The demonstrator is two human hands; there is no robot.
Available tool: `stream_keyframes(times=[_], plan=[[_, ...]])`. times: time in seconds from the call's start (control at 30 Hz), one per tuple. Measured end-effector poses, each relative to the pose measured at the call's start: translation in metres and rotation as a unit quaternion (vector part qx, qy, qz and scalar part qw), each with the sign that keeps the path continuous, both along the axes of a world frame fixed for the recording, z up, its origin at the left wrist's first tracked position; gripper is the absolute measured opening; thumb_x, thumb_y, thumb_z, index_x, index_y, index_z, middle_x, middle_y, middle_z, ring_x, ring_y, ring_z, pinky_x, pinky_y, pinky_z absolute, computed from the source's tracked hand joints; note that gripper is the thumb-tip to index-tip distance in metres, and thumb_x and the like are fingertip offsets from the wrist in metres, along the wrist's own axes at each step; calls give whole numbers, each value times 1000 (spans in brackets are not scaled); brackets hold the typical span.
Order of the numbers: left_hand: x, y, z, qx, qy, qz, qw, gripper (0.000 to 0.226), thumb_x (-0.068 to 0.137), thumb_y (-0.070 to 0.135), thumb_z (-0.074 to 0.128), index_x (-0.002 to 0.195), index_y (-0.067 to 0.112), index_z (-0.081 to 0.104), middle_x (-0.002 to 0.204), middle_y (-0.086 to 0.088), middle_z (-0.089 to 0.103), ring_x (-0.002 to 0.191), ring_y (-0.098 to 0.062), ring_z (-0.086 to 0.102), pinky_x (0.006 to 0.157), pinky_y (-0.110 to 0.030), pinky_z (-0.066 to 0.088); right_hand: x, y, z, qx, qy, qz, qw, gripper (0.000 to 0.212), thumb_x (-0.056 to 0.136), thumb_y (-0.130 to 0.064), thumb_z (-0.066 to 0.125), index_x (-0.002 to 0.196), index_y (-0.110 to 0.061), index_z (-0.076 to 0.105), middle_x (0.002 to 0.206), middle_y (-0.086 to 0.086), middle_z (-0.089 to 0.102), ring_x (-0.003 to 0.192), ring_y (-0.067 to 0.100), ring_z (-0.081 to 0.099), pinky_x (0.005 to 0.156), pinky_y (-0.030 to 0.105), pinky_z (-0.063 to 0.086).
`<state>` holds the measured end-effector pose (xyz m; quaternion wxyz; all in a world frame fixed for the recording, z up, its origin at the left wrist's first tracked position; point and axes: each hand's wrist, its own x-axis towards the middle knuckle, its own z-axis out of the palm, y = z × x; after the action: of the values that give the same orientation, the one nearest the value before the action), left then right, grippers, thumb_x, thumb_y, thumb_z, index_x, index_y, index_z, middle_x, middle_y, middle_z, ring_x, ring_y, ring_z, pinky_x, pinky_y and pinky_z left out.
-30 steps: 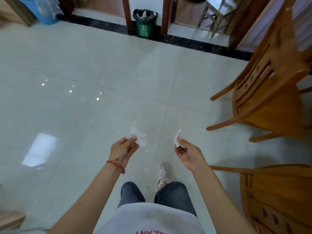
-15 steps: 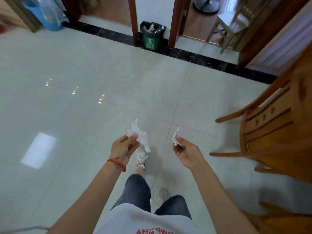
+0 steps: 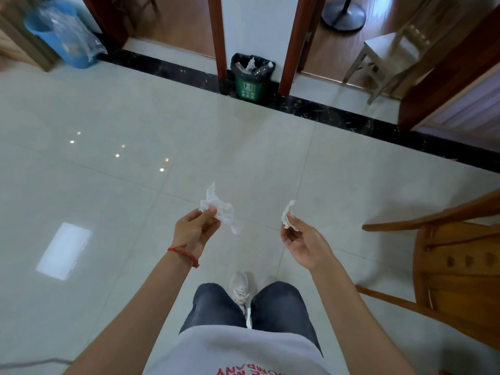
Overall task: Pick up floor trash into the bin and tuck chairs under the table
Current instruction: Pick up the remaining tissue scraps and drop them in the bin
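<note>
Across the pale glossy tile floor (image 3: 135,239), lamp glints at 10 o'clock and a bright window patch at 8 o'clock; a black stone border along the far edge. Beyond it, two red-brown door frames either side of a strip of white wall. At 3 o'clock, a wooden chair (image 3: 457,269), out on the open floor, no table in view, so not yet tucked. At 11 o'clock, a blue bucket (image 3: 54,33) with clear plastic in it. At 12 o'clock, against the white wall, well apart from both hands, the green bin (image 3: 250,85), black liner, already part full. Nearer, left hand (image 3: 194,231), a red string at the wrist, fingers pinching the larger tissue (image 3: 220,212); right hand (image 3: 303,244), thumb and forefinger pinching the small paper scrap (image 3: 287,216), other fingers loosely curled.

Probably mid-carry to the bin. Best done by keeping both pinches firm, since light paper drifts; walking right up; lowering each hand over the liner mouth before letting go, not tossing from afar. Then back for the chair.
</note>
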<state>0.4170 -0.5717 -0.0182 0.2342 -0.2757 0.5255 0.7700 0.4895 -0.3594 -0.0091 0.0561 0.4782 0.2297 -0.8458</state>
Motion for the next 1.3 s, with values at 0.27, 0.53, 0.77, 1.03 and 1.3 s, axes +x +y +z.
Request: stream_keyframes(times=[0.27,0.53,0.77,1.03,1.3], plan=[[-114,36,-1,8,13,20,1000,30,82,4,61,54,13,68,48,5,56,47,-5,54,58,-17,53,-121,44,-9,-15,13,4,1000,3,83,0,61,86,0,60,79,9,59,74,16,56,58,20,55],[-233,85,6,14,9,51,999,13,83,4,59,72,5,64,49,5,58,47,-5,55,57,-17,53,-251,98,-7,-24,19,12,999,6,82,-2,62,87,0,59,81,10,59,74,16,57,58,21,55],[-325,112,8,21,-4,64,998,16,82,2,60,69,7,66,50,5,61,47,-5,56,56,-17,53,-345,120,-7,-25,-1,17,1000,9,82,0,62,91,1,60,85,11,59,76,17,57,58,21,55],[-467,123,-8,12,-33,23,999,11,82,3,61,72,6,64,51,5,62,49,-5,57,57,-17,54,-467,129,-17,-34,-13,-35,999,5,83,-2,60,88,0,60,83,10,58,75,15,56,57,20,55],[-589,139,-10,-5,-31,-10,999,10,82,4,62,72,7,66,54,4,61,50,-5,58,57,-17,53,-585,134,-18,-38,-11,-54,998,7,84,-4,60,90,-1,60,85,10,57,76,14,54,58,19,55]])
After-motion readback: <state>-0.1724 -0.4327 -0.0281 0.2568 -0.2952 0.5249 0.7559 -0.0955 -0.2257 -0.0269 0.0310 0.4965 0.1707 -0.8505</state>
